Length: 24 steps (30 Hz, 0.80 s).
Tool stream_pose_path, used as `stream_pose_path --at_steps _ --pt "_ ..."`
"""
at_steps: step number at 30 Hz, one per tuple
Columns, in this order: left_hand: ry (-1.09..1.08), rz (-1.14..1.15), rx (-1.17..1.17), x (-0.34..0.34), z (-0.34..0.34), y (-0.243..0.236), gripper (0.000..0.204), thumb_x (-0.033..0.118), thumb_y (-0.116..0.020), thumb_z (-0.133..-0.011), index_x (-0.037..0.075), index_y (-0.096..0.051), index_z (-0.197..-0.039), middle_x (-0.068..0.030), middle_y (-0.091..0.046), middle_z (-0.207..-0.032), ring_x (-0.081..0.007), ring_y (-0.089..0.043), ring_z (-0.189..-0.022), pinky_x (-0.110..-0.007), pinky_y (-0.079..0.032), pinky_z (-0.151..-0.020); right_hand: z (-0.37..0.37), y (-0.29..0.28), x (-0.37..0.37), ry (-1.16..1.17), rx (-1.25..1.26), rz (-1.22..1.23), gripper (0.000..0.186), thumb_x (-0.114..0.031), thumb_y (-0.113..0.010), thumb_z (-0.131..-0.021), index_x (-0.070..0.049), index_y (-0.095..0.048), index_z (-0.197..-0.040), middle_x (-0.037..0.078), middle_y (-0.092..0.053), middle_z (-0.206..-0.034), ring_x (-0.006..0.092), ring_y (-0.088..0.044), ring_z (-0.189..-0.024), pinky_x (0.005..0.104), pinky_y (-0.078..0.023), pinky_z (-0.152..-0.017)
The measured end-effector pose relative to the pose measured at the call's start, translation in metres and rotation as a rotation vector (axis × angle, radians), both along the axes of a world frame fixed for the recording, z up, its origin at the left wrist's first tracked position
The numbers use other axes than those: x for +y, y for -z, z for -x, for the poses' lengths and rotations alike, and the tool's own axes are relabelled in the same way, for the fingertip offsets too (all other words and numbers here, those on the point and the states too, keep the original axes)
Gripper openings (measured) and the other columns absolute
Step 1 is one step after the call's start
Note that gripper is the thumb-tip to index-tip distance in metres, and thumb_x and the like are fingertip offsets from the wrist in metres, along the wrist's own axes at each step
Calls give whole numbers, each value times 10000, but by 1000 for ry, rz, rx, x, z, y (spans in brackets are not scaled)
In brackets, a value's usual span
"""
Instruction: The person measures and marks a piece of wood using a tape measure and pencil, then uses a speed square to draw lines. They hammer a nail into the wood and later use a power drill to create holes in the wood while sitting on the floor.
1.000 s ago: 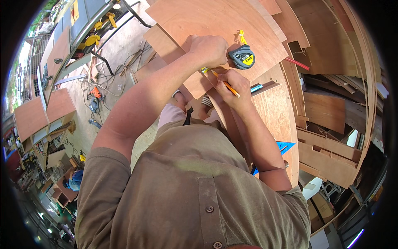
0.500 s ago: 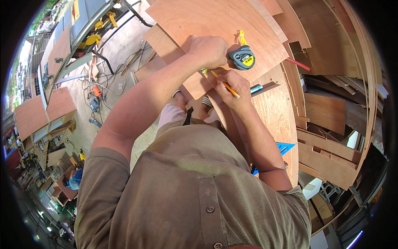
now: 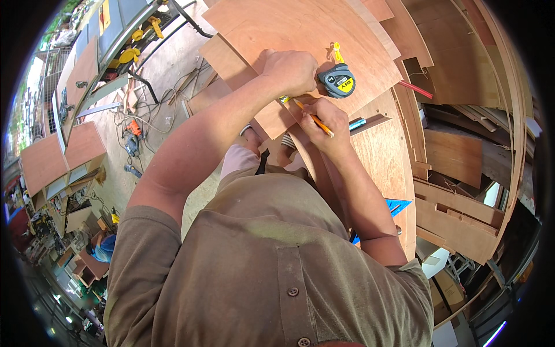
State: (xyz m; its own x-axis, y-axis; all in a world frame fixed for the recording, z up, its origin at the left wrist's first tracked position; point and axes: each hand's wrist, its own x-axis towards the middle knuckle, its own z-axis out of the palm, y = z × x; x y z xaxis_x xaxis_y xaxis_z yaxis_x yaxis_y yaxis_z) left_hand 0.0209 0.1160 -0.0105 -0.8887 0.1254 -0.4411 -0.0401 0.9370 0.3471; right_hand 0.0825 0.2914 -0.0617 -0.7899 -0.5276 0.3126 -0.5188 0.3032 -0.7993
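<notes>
My right hand (image 3: 326,120) is closed around a yellow pencil (image 3: 319,124), its tip resting near the edge of a reddish plywood sheet (image 3: 277,34). Just left of it, my left hand (image 3: 292,70) is closed and pressed down over the blade of a tape measure. The grey and yellow tape measure case (image 3: 337,81) sits on the sheet by the knuckles, a yellow strap (image 3: 337,52) on its far end. A short yellow bit of tape blade (image 3: 284,99) shows below the left hand at the sheet's edge. My left fingertips are mostly hidden.
A light blue tool (image 3: 358,123) lies right of my right hand. A blue square (image 3: 398,206) rests beside my right forearm. Stacked boards (image 3: 454,162) fill the right side. On the floor at left are an orange power tool (image 3: 134,128) and cables. A metal-legged table (image 3: 139,34) stands far left.
</notes>
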Motion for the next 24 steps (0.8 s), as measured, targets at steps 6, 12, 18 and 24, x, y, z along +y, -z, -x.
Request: stream_pose_path --at_steps 6,12,18,24 --pt "-2 -1 -5 1 0 -2 214 313 -739 -761 166 -728 -916 -47 -755 -877 -271 -726 -903 -459 -488 -853 0 -1 0 -3 -7 -12 73 -7 -691 -809 8 -657 -872 131 -678 -826 275 -707 -756 350 -558 -685" --pt "-13 6 0 1 0 -3 210 300 -728 -764 165 -731 -925 -47 -756 -881 -272 -724 -909 -466 -479 -864 1 -2 0 -14 8 -9 73 -8 -691 -808 1 -655 -871 131 -676 -822 277 -702 -747 354 -553 -672" --pt "-18 3 -2 1 0 -2 211 297 -725 -756 167 -737 -922 -50 -758 -893 -272 -724 -917 -468 -481 -866 0 0 0 -15 12 19 78 -10 -693 -808 -1 -659 -877 129 -679 -825 277 -704 -748 353 -554 -673" --pt "-11 4 1 1 0 -1 217 307 -735 -755 169 -733 -922 -43 -758 -892 -269 -724 -912 -470 -478 -860 0 -3 -1 11 6 -18 85 -21 -702 -806 2 -674 -883 129 -680 -822 274 -703 -746 352 -552 -670"
